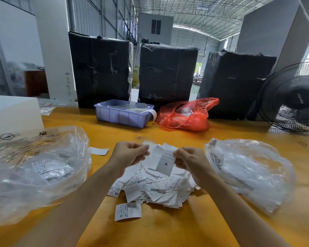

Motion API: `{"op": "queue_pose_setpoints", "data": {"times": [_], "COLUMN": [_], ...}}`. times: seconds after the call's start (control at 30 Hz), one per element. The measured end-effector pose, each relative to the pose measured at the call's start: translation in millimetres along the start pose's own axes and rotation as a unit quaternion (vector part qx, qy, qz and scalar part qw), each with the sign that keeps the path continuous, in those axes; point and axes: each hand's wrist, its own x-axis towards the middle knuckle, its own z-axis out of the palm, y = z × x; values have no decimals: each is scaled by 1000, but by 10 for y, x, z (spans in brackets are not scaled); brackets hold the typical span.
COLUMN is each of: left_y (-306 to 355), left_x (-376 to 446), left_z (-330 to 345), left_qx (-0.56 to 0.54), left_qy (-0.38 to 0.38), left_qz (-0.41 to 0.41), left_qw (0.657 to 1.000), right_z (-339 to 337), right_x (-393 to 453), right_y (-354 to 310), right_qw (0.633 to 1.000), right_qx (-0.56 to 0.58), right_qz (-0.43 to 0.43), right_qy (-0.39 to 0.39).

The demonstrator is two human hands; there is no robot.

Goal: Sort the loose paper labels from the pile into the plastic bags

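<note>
One thin white paper label [165, 162] marked "M", a flat rectangle hanging long axis nearly vertical, is pinched at its top by the right hand [189, 160]; the left hand [129, 155] is closed on more labels. Below lies the loose pile [153, 188] printed "XS" and "S" on the glossy yellow table [168, 227]. Crinkled clear plastic bags flank it, left bag [36, 172] and right bag [246, 172].
</note>
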Motion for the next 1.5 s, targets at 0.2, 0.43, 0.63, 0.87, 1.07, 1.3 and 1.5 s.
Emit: {"op": "queue_pose_setpoints", "data": {"times": [0.2, 0.43, 0.63, 0.87, 1.07, 1.3, 1.5], "left_y": [54, 113, 152, 199, 212, 204, 198], "left_x": [-68, -171, -227, -288, -326, -322, -316], "left_z": [90, 160, 229, 281, 305, 296, 290], "left_qx": [-9, -29, -2, 34, 56, 72, 77], "left_qy": [-54, -95, -126, -157, -188, -197, -197], "left_qz": [-8, -27, -6, 10, 19, 14, 10], "left_qw": [998, 995, 992, 987, 980, 978, 977], "right_z": [-163, -187, -277, -361, -413, -409, -366], "right_x": [0, 6, -46, -125, -133, -152, -139], "right_y": [-53, -99, -268, -443, -495, -513, -489], "right_qw": [986, 983, 987, 997, 990, 975, 967], "right_qx": [142, 167, 159, 46, -96, -180, -219], "right_qz": [84, 77, 28, -64, -99, -123, -116], "right_qy": [-12, 12, 5, -27, -22, -40, -54]}}
